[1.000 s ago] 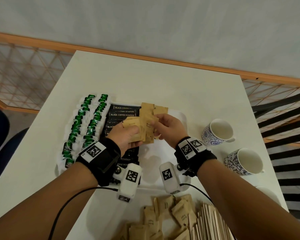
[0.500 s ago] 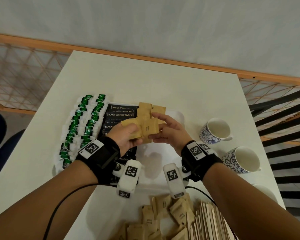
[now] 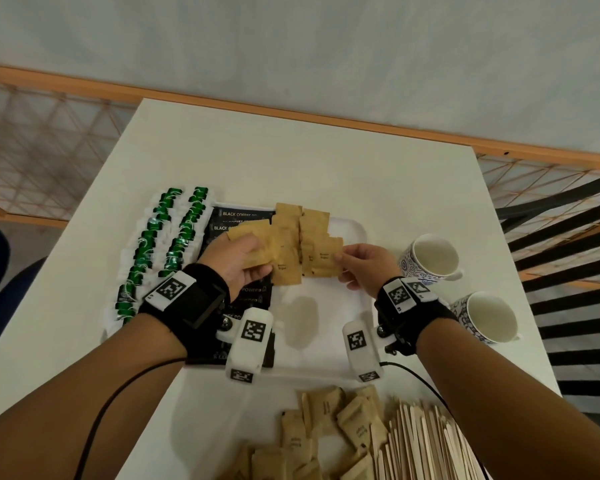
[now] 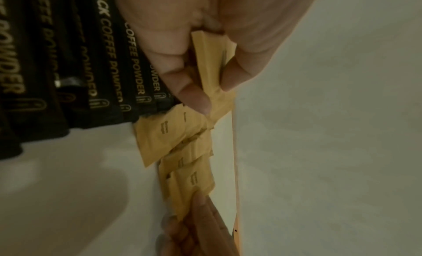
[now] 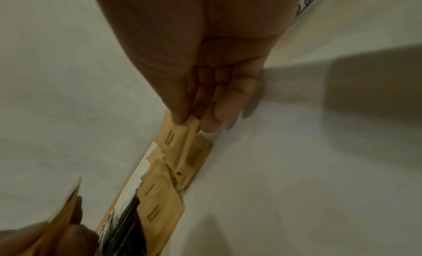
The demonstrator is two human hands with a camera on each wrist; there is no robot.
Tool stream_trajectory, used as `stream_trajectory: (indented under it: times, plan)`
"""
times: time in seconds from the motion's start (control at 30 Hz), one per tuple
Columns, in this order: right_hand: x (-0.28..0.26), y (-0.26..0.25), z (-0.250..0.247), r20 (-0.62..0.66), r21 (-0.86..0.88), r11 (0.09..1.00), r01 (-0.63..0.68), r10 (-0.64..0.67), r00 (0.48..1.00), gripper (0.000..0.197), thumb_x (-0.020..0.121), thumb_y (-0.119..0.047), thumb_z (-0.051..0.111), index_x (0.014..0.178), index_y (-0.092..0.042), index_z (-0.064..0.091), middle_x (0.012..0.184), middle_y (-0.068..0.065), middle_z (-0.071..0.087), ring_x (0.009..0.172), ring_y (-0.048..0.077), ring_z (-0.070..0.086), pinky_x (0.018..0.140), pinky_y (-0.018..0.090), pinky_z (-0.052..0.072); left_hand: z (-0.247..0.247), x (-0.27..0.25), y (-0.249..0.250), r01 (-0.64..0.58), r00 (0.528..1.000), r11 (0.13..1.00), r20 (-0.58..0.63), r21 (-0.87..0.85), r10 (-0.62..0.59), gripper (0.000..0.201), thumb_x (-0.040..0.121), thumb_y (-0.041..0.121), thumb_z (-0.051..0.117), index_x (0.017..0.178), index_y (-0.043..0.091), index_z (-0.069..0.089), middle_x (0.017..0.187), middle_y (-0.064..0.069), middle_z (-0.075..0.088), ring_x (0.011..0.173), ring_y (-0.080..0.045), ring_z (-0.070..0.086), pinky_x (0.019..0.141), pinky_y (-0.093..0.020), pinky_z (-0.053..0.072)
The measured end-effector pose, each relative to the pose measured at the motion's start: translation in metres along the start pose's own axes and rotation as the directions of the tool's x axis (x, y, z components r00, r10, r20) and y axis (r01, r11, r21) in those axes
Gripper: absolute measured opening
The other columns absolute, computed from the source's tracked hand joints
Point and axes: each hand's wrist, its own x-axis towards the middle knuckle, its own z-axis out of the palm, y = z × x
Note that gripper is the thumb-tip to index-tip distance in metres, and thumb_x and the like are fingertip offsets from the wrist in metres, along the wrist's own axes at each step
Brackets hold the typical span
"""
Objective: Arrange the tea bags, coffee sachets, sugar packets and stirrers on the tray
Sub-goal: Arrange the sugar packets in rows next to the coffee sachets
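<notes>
On the white tray [image 3: 355, 230] lie two rows of green-tagged tea bags [image 3: 160, 244], a column of black coffee sachets [image 3: 236, 216] and two short columns of brown sugar packets [image 3: 288, 216]. My left hand [image 3: 238, 263] grips a small stack of sugar packets [image 4: 210, 65] above the coffee sachets [image 4: 109, 65]. My right hand [image 3: 357, 266] pinches one sugar packet [image 3: 323, 259] by its right edge, low over the right column; the right wrist view shows thumb and fingers closed on that packet [image 5: 180, 133].
A loose pile of sugar packets [image 3: 326, 431] and a bundle of wooden stirrers [image 3: 426, 445] lie on the table's near edge. Two blue-patterned cups [image 3: 430, 258] [image 3: 489, 317] stand right of the tray. The white table [image 3: 291, 154] stretches beyond the tray.
My right hand has drawn one packet out of the left hand's stack and carried it right, down to the right column. The left hand has stayed put with the stack.
</notes>
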Motion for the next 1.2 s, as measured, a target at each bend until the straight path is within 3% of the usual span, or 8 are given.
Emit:
stream_trajectory:
  times: [0.1,0.23,0.5,0.63,0.8,0.93,1.03,1.2]
  plan:
    - [0.000,-0.002,0.002,0.015,-0.090,0.996,-0.022,0.024,1.000,0.005,0.087,-0.019,0.066,0.083,-0.015,0.065,0.067,0.001,0.065,0.056,0.012,0.059,0.051,0.021,0.047,-0.003,0.003,0.002,-0.025,0.999,0.999,-0.032,-0.037,0.024,0.018,0.093,0.000,0.050,0.107,0.007,0.059,0.104,-0.014,0.062,0.081,-0.024,0.062,0.055,-0.025,0.057]
    - [0.000,-0.006,0.008,-0.001,-0.192,0.980,-0.046,0.047,0.999,0.007,0.086,-0.018,0.067,0.090,-0.014,0.063,0.070,0.003,0.066,0.057,0.012,0.060,0.049,0.021,0.048,-0.005,0.005,0.003,-0.022,0.998,0.996,-0.056,-0.087,0.017,0.016,0.093,0.000,0.050,0.101,0.010,0.059,0.108,-0.014,0.063,0.088,-0.028,0.064,0.064,-0.033,0.059]
    - [0.003,-0.002,0.019,-0.041,-0.287,0.956,-0.062,0.052,0.998,0.011,0.080,-0.022,0.068,0.085,-0.021,0.059,0.067,0.007,0.070,0.058,0.019,0.064,0.064,0.037,0.060,-0.010,0.005,-0.002,-0.023,0.999,0.996,-0.038,-0.082,0.020,0.023,0.092,-0.001,0.051,0.109,0.011,0.059,0.108,-0.013,0.065,0.089,-0.026,0.064,0.066,-0.034,0.058]
    - [0.005,0.000,0.023,-0.067,-0.281,0.958,-0.052,0.035,0.997,0.012,0.078,-0.021,0.066,0.085,-0.022,0.057,0.069,0.010,0.070,0.057,0.022,0.064,0.066,0.045,0.059,-0.009,0.005,-0.004,-0.013,1.000,0.996,-0.022,-0.083,0.012,0.020,0.091,-0.002,0.052,0.101,0.013,0.060,0.107,-0.012,0.064,0.094,-0.027,0.063,0.069,-0.036,0.058]
    - [0.004,0.001,0.019,-0.102,-0.360,0.931,-0.054,0.018,0.995,0.022,0.080,-0.031,0.065,0.097,-0.025,0.053,0.082,0.004,0.067,0.065,0.020,0.065,0.063,0.037,0.058,-0.006,0.004,-0.005,0.024,1.000,0.997,0.008,-0.067,-0.023,0.021,0.090,-0.002,0.054,0.104,0.012,0.058,0.113,-0.013,0.062,0.098,-0.029,0.062,0.066,-0.035,0.059]
    - [-0.002,-0.011,0.019,-0.093,-0.369,0.920,0.130,-0.176,0.980,0.017,0.088,-0.033,0.059,0.103,-0.024,0.057,0.073,-0.008,0.058,0.067,0.008,0.057,0.058,0.020,0.042,-0.003,0.003,-0.009,0.053,0.999,0.997,0.003,-0.053,-0.053,0.024,0.090,-0.003,0.055,0.109,0.012,0.055,0.121,-0.016,0.058,0.102,-0.032,0.061,0.062,-0.035,0.060]
    - [-0.007,-0.028,0.030,0.022,-0.211,0.960,0.185,-0.185,0.983,0.020,0.090,-0.035,0.057,0.105,-0.024,0.064,0.088,-0.006,0.067,0.079,0.015,0.064,0.068,0.028,0.055,0.000,0.000,-0.011,0.054,0.998,0.998,0.039,-0.023,-0.053,0.025,0.090,-0.002,0.056,0.110,0.012,0.057,0.121,-0.017,0.060,0.101,-0.032,0.063,0.057,-0.032,0.059]
    - [-0.009,-0.039,0.039,0.155,-0.104,0.989,0.106,-0.089,0.984,0.015,0.086,-0.022,0.067,0.101,-0.016,0.066,0.080,-0.001,0.068,0.063,0.011,0.062,0.061,0.023,0.054,0.000,-0.003,-0.010,0.023,0.999,0.999,0.041,-0.048,-0.021,0.030,0.092,-0.004,0.050,0.118,0.010,0.056,0.117,-0.015,0.063,0.095,-0.029,0.065,0.055,-0.030,0.058]
